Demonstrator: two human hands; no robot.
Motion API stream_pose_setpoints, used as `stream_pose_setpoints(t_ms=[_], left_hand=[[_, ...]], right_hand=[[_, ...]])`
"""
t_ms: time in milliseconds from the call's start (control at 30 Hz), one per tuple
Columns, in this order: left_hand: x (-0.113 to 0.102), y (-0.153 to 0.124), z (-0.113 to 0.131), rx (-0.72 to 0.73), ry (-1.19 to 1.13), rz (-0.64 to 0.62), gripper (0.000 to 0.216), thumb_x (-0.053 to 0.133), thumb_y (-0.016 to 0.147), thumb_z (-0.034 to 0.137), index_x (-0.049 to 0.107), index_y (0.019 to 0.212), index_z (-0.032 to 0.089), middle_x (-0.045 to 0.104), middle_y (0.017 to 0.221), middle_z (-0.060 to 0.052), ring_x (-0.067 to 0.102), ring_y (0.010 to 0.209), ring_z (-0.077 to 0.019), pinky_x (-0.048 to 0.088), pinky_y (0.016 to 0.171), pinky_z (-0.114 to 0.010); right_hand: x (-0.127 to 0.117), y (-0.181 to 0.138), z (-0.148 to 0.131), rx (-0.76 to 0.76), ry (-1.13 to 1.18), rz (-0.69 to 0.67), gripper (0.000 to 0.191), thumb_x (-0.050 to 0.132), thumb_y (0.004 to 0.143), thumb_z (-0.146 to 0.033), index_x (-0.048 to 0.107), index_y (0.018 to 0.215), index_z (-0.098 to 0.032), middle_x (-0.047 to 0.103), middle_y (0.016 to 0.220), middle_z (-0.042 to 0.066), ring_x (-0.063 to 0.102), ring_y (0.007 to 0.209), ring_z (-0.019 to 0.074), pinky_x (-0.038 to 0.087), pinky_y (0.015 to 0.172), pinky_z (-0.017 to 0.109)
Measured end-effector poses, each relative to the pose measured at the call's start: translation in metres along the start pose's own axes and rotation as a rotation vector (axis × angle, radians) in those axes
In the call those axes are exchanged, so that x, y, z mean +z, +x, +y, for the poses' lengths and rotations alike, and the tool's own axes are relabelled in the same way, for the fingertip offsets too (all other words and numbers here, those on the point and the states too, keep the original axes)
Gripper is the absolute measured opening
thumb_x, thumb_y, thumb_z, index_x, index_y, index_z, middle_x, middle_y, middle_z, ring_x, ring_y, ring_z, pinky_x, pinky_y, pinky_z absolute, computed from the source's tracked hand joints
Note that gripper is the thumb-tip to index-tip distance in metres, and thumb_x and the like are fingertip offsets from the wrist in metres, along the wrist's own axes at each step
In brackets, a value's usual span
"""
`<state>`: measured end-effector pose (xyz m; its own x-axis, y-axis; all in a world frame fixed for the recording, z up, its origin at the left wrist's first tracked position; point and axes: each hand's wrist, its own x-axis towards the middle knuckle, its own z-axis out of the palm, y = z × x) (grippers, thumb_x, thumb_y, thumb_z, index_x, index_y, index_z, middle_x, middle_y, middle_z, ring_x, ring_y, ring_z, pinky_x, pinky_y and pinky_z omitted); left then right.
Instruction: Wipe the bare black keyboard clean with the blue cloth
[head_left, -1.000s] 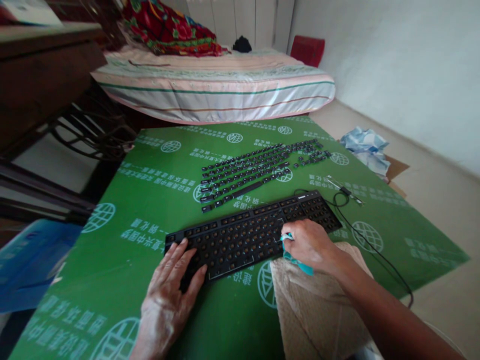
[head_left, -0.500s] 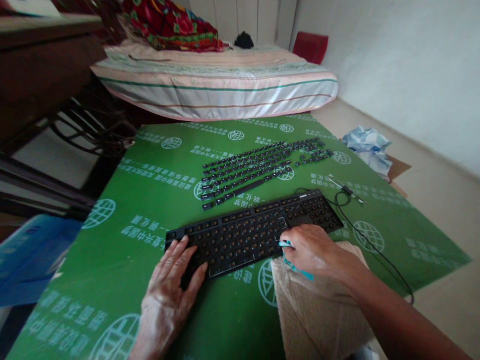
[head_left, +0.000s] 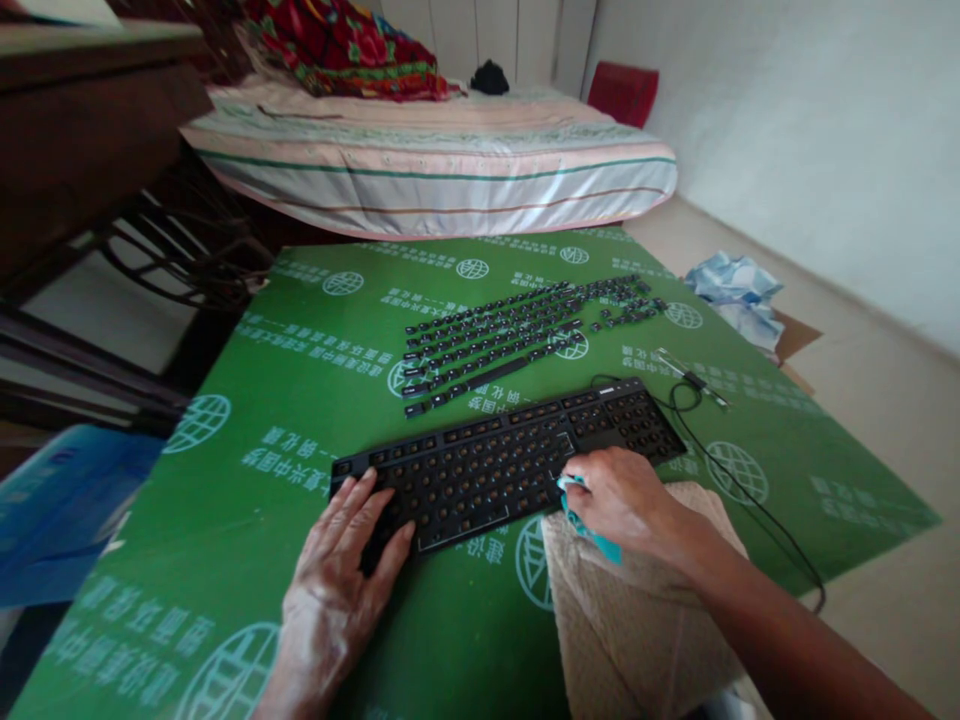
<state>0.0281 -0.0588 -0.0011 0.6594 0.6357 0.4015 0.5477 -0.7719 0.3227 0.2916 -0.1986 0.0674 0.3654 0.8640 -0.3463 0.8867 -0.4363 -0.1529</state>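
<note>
A black keyboard (head_left: 480, 470) without its keycaps lies on the green board. My left hand (head_left: 341, 575) rests on the keyboard's left end, fingers extended and thumb apart by the near edge. Pinched in my right hand (head_left: 619, 495) is a small teal cloth (head_left: 600, 540), its pale tip against the keyboard right of the middle and a loose end hanging below my fingers. My fingertips hide the exact contact point. Removed keycaps (head_left: 487, 345) are laid out in rows behind the keyboard.
A brown towel (head_left: 637, 620) lies under my right forearm. The keyboard cable (head_left: 757, 500) curls along the right side, near a thin metal tool (head_left: 694, 380). Behind the green board (head_left: 247, 540) stands a bed (head_left: 450, 185); a blue container (head_left: 52, 510) is at left.
The teal cloth has shifted slightly in my right hand, and its hanging end looks more bunched. My left hand and the keyboard stay in place.
</note>
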Motion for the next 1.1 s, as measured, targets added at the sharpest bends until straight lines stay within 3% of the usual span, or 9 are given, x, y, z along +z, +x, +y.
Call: stream_pose_setpoints(t_ms=[200, 367, 600, 800, 1100], left_hand=[[0.001, 0.0, 0.001, -0.007, 0.005, 0.003, 0.046, 0.056, 0.084, 0.04, 0.051, 0.125, 0.021, 0.048, 0.14, -0.011, 0.041, 0.132, -0.0302, 0.039, 0.109, -0.05], [0.0, 0.002, 0.003, 0.031, 0.009, 0.039, 0.044, 0.056, 0.084, 0.04, 0.053, 0.123, 0.018, 0.05, 0.138, -0.014, 0.043, 0.13, -0.0298, 0.039, 0.108, -0.049], [0.001, 0.001, 0.003, 0.015, 0.022, 0.048, 0.043, 0.056, 0.084, 0.039, 0.054, 0.122, 0.019, 0.051, 0.137, -0.013, 0.044, 0.13, -0.0296, 0.04, 0.107, -0.05], [0.001, 0.002, 0.003, 0.014, 0.012, 0.038, 0.043, 0.056, 0.084, 0.04, 0.054, 0.122, 0.019, 0.051, 0.137, -0.013, 0.043, 0.13, -0.0297, 0.04, 0.107, -0.049], [0.002, 0.001, 0.003, 0.015, 0.015, 0.048, 0.042, 0.056, 0.084, 0.04, 0.055, 0.12, 0.018, 0.052, 0.136, -0.013, 0.044, 0.13, -0.0302, 0.041, 0.107, -0.049]], right_hand=[[-0.002, -0.001, 0.004, -0.028, 0.036, -0.036, 0.022, 0.05, 0.08, -0.023, 0.072, 0.075, -0.02, 0.074, 0.079, 0.008, 0.067, 0.076, 0.0206, 0.038, 0.064, 0.027], [-0.009, 0.001, 0.001, -0.049, 0.103, 0.019, 0.026, 0.046, 0.085, -0.024, 0.071, 0.077, -0.022, 0.073, 0.077, 0.004, 0.065, 0.072, 0.0161, 0.036, 0.063, 0.024], [0.004, 0.004, -0.02, -0.069, -0.029, -0.013, 0.025, 0.045, 0.088, -0.027, 0.069, 0.085, -0.019, 0.073, 0.085, 0.009, 0.067, 0.078, 0.0187, 0.037, 0.063, 0.025], [0.006, -0.005, -0.016, -0.174, -0.05, -0.037, 0.025, 0.043, 0.087, -0.024, 0.067, 0.084, -0.019, 0.072, 0.088, 0.008, 0.067, 0.079, 0.0203, 0.038, 0.064, 0.027], [-0.003, -0.008, -0.014, -0.176, -0.018, -0.06, 0.022, 0.049, 0.083, -0.03, 0.069, 0.087, -0.02, 0.073, 0.087, 0.008, 0.067, 0.08, 0.0215, 0.037, 0.063, 0.027]])
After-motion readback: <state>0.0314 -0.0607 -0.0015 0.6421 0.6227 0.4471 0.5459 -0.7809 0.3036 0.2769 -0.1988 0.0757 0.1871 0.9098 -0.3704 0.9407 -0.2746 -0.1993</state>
